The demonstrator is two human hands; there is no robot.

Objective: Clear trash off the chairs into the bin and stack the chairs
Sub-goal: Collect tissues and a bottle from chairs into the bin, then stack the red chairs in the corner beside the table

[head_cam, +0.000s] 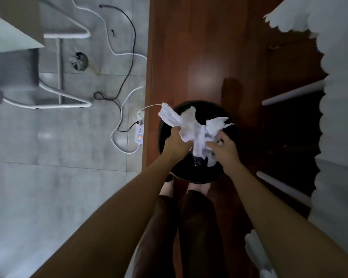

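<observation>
Both bare arms reach from the bottom of the frame to a round black bin [163, 137] at centre. The left hand [176, 143] and the right hand [224, 146] hold a crumpled bunch of white paper [195, 129] between them, directly over the bin's mouth. The left fingers pinch the paper's left flap, which sticks out past the bin's upper-left rim; the right fingers curl against its right side, where another flap fans up. The bin stands on a reddish wood strip [199, 57] running down the middle of the frame. Left of it, on grey tiles [48, 177], lie a white power strip [140, 130] and black and white cables [129, 57]. A white tubular frame [58, 63] sits at upper left. White scalloped cloth [340, 57] hangs along the right edge.
</observation>
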